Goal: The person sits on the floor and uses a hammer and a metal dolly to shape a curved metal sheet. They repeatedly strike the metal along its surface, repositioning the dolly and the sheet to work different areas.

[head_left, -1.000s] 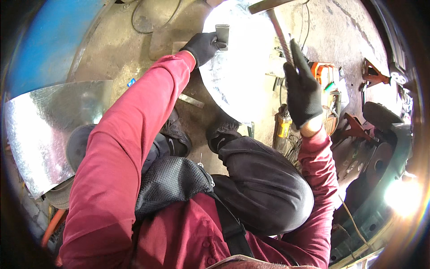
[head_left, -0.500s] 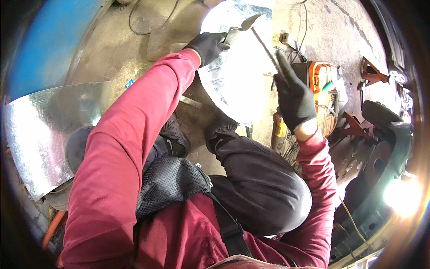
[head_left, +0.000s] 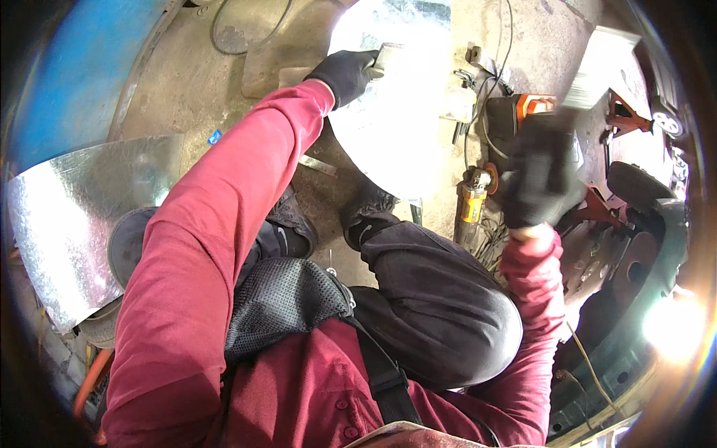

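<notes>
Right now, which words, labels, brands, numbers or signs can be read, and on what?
Readable text: none.
Yellow-and-grey angle grinder: any lettering too small to read.
Black left shoe: pale curved mark, no readable lettering.
Bright, round-edged metal sheet by the black-gloved left hand: glare washes out any marking.

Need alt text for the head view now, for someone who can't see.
The left gloved hand grips a small metal piece over a bright metal sheet. The right gloved hand, blurred, is near an orange-and-black case; what it holds is unclear. A yellow grinder lies between the sheet and that hand.
</notes>
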`<state>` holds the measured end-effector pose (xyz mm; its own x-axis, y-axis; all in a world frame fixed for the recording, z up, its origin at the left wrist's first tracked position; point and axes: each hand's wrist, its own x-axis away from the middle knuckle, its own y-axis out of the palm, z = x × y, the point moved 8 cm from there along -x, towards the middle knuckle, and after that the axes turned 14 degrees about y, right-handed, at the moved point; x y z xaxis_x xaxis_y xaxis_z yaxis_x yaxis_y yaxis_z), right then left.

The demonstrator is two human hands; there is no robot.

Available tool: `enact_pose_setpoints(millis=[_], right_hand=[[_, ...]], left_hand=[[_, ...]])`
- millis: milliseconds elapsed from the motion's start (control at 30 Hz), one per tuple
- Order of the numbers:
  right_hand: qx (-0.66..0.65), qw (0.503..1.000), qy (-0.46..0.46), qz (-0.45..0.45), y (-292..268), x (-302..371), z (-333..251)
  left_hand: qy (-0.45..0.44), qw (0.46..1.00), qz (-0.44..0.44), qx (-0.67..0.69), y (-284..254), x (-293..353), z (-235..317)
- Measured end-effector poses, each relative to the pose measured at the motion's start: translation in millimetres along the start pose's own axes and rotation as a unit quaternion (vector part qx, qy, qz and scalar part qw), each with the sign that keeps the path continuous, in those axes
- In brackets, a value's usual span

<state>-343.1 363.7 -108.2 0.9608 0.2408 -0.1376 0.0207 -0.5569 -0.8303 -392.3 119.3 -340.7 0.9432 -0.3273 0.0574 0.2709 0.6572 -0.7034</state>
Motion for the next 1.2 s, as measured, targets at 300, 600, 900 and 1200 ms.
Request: enact_pose_setpoints(millis=[300,600,900,1200], right_hand=[[-0.043,0.983,0.122,-0.134,73.2,31.0,52.6],[-0.111,0.984,0.139,-0.029,-19.6,-13.5,10.1],[-0.034,0.987,0.087,-0.134,65.2,24.7,37.1],[0.005,0.976,0.216,-0.009,139.9,145.1,156.5]], left_hand=[[-0.013,0.993,0.050,0.103,0.0,4.2,-19.6],[-0.014,0.992,0.072,0.104,7.3,13.2,-5.3],[0.043,0.996,0.069,0.042,13.3,10.9,12.0],[-0.076,0.973,0.147,0.161,27.8,40.2,-67.6]])
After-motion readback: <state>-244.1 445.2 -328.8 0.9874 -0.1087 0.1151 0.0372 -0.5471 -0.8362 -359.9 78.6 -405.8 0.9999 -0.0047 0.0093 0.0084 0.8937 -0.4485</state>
